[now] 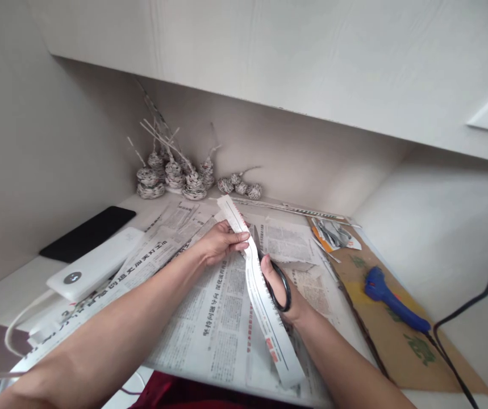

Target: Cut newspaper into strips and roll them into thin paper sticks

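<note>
A long, narrow strip of newspaper (265, 318) slants across the middle, its lower end curling toward me. My left hand (223, 243) pinches it near the upper end between thumb and fingers. Black-handled scissors (286, 289) are in my right hand (284, 292), with the thumb at the handle loop. The scissor blades point up and away, right beside the strip and partly behind it; whether they touch the paper I cannot tell. Beneath both hands lie sheets of newspaper (218, 318) covering the tabletop.
Woven paper gourds (195, 184) and small woven balls (254, 191) stand at the back wall. Thin paper rods (286, 209) lie before it. On the left are a black phone (88, 233) and white power bank (94, 264). A blue glue gun (397, 301) rests on cardboard (435, 363) at right.
</note>
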### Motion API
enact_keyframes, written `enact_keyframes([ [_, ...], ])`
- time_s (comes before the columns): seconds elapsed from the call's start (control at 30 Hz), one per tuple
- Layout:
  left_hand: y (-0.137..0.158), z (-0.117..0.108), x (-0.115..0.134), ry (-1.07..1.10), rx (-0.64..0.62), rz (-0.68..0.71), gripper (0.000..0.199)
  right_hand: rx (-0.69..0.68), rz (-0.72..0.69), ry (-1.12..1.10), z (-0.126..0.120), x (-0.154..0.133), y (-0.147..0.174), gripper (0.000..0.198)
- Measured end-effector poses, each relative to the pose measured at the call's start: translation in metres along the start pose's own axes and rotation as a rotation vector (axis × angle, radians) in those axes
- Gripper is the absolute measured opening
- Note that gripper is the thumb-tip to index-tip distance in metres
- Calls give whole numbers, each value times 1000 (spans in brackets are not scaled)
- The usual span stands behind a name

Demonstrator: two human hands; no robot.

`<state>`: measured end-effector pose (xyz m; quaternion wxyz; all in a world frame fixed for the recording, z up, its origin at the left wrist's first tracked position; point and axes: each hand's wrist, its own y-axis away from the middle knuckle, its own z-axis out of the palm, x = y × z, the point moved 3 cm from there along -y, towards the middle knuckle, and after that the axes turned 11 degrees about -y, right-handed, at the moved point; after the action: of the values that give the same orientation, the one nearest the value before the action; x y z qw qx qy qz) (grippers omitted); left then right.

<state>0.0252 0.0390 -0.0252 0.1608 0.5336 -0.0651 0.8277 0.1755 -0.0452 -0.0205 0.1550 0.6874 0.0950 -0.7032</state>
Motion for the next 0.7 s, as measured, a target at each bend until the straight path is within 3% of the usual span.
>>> enact_keyframes([
  [0.1, 0, -2, 2, -14, -18, 16, 34, 71, -65, 22, 1, 0, 1, 57],
  [0.23, 0, -5, 4, -9, -16, 27, 33, 92, -24, 32, 0, 1, 1, 52],
  [0.4, 0, -11, 12, -39, -17, 10, 39, 70, 70, 29, -2, -2, 1, 54],
  [0.57, -1, -24, 24, -11, 110, 53, 28, 23, 166, -16, -1, 4, 1, 58],
  [0.7, 0, -15, 17, -24, 48, 22, 28, -18, 154, -39, -1, 9, 1, 57],
])
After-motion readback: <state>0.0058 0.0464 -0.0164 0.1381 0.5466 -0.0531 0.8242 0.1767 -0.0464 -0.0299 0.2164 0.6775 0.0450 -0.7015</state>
